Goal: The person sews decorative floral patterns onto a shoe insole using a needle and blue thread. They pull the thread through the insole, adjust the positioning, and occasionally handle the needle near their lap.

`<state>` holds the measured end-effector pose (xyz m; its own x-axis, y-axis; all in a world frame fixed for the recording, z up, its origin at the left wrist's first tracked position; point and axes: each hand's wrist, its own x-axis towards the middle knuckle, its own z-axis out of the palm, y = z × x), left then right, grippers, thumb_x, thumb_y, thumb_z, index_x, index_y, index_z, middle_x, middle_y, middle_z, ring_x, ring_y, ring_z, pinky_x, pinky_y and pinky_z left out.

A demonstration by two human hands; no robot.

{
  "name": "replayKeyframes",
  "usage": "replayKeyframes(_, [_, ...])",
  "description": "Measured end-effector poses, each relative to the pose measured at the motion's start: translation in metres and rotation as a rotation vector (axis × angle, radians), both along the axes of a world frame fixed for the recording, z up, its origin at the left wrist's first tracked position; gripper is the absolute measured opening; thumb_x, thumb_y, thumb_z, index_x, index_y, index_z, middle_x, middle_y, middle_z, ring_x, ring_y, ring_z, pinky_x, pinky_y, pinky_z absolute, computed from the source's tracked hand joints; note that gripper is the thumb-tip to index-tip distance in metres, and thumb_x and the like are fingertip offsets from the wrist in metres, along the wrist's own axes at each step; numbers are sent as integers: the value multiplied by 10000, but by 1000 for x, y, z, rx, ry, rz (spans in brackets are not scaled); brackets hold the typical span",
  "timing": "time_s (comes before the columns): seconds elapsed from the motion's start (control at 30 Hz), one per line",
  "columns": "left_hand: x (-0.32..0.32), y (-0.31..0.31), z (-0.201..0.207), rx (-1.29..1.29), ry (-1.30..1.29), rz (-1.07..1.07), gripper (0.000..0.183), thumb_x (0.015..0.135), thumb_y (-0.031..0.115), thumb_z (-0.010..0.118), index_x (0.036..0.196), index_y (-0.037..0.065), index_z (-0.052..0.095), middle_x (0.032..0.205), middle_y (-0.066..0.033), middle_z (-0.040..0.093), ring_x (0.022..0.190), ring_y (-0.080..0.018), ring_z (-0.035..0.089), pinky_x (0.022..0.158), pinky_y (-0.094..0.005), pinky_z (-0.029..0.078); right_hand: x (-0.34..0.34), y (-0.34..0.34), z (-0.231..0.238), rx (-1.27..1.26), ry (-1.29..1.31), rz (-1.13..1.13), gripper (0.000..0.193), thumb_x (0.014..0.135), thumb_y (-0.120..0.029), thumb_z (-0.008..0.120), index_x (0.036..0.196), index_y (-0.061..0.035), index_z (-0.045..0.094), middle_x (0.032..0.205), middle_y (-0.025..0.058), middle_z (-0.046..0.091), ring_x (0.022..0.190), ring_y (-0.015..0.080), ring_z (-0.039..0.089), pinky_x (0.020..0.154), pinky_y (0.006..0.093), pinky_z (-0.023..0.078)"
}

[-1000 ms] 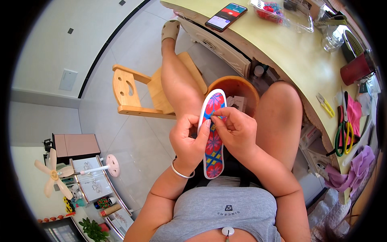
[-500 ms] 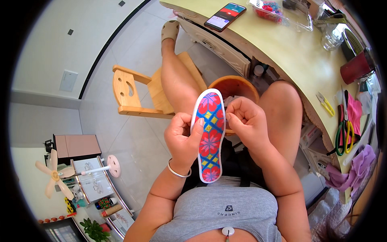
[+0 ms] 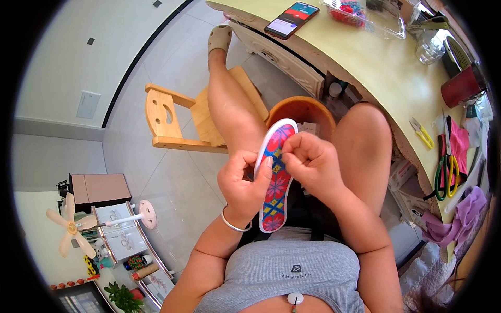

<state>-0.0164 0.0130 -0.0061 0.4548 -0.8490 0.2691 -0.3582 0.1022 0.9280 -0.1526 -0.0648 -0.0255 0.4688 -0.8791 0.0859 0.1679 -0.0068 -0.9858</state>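
Observation:
A white-edged shoe insole (image 3: 277, 192) stands tilted above my lap, stitched in red, pink, blue and yellow with flower and diamond shapes. My left hand (image 3: 241, 180) grips it by its left edge, thumb on the patterned face and the other fingers behind. Over the upper right part of the insole, my right hand (image 3: 314, 163) is closed in a pinch, fingertips at the stitched surface. Whatever sits between those fingertips is too small to make out; no needle or thread shows clearly.
Beyond my lap stands a wooden bucket (image 3: 308, 108), with a small wooden chair (image 3: 166, 116) to its left. The table (image 3: 360, 68) on the right bears a phone (image 3: 291, 21), yellow snips (image 3: 421, 133), scissors (image 3: 446, 172), a clear plastic box (image 3: 389, 23) and a purple cloth (image 3: 456, 219).
The insole has tilted, its top leaning right and its face turning away. My right hand has moved left and down, from beside its edge onto its patterned face.

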Motion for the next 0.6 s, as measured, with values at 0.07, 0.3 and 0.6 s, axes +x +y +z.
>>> replayKeyframes(0.07, [4, -3, 4, 18, 158, -2, 130, 862, 31, 680, 815, 6, 562, 717, -11, 613, 621, -25, 523, 556, -188, 442, -7, -7, 1, 157, -73, 53, 44, 851, 31, 593, 846, -5, 569, 583, -63, 469, 548, -22, 407, 489, 190, 350])
replayKeyframes(0.3, [4, -2, 8, 35, 282, -47, 118, 877, 17, 662, 840, 4, 550, 767, -26, 627, 651, -27, 543, 578, -189, 459, -3, -1, 11, -333, 193, -119, 140, 787, -13, 700, 885, -50, 608, 509, 10, 452, 417, 89, 456, 427, 242, 362])
replayKeyframes(0.6, [-1, -2, 4, 24, 105, -26, 127, 847, 28, 693, 805, 4, 576, 703, -2, 610, 604, -23, 524, 537, -186, 428, 11, 1, 2, -637, 202, -254, 206, 720, 15, 699, 869, -60, 579, 569, 57, 570, 492, 212, 602, 458, 309, 467])
